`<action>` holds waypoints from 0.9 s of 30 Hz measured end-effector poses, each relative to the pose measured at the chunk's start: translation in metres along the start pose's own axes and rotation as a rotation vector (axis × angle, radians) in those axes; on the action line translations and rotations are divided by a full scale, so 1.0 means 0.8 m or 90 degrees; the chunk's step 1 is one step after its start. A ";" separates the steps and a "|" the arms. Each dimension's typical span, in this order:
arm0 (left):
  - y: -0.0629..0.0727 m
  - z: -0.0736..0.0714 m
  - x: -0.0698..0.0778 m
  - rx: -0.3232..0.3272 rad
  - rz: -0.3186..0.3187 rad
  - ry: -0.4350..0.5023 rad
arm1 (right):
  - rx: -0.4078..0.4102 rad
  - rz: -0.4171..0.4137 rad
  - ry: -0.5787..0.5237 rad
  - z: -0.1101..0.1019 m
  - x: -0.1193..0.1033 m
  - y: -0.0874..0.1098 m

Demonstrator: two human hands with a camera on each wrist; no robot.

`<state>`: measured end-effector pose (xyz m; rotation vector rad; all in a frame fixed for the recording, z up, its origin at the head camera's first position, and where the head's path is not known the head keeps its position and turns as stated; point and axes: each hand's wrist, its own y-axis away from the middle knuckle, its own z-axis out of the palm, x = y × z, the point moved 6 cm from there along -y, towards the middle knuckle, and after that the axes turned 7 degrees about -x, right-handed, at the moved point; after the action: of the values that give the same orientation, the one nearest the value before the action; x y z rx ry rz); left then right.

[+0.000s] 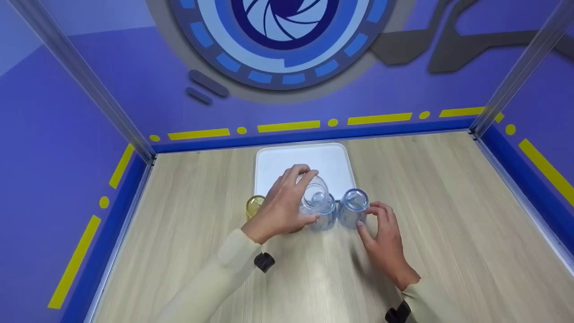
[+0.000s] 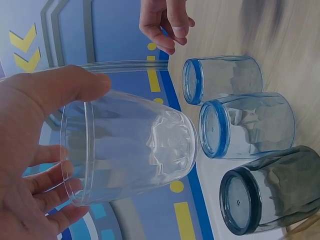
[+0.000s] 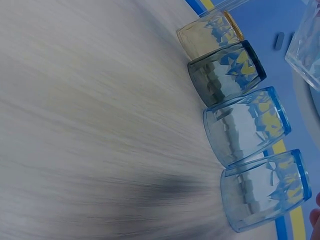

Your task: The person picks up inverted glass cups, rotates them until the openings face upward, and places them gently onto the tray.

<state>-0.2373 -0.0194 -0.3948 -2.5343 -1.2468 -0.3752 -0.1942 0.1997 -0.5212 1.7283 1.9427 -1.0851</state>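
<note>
My left hand (image 1: 283,204) grips a clear plastic cup (image 2: 130,145) near its rim, thumb on one side and fingers on the other, raised above a row of tumblers. In that row stand a yellow tumbler (image 1: 254,206), a dark grey tumbler (image 3: 227,75), a middle blue tumbler (image 3: 247,127) and a right-hand blue tumbler (image 1: 354,206). They appear to be upside down. Beside the last one is my right hand (image 1: 384,237), fingers loosely bent; the left wrist view shows a gap between them. My left hand mostly hides the grey tumbler in the head view.
A white tray (image 1: 291,157) lies behind the row, against the back wall. The wooden table (image 1: 448,202) is bounded by blue-purple panels (image 1: 134,89) at the back and both sides, with metal posts at the corners.
</note>
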 end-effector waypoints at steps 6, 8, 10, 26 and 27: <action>0.000 0.000 -0.004 0.006 -0.007 -0.002 | -0.007 0.008 -0.006 0.001 0.001 -0.001; 0.000 0.000 -0.005 0.009 -0.009 -0.004 | -0.008 0.009 -0.007 0.001 0.001 -0.002; 0.000 0.000 -0.005 0.012 -0.009 -0.008 | -0.010 0.011 -0.007 0.002 0.002 -0.002; -0.003 -0.002 -0.013 0.041 0.008 -0.011 | -0.019 0.011 -0.001 0.006 0.003 -0.006; -0.003 -0.002 -0.013 0.041 0.006 -0.013 | -0.020 0.012 -0.002 0.006 0.003 -0.007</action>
<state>-0.2457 -0.0261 -0.3967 -2.4951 -1.2345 -0.3040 -0.2009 0.1978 -0.5243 1.7229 1.9278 -1.0452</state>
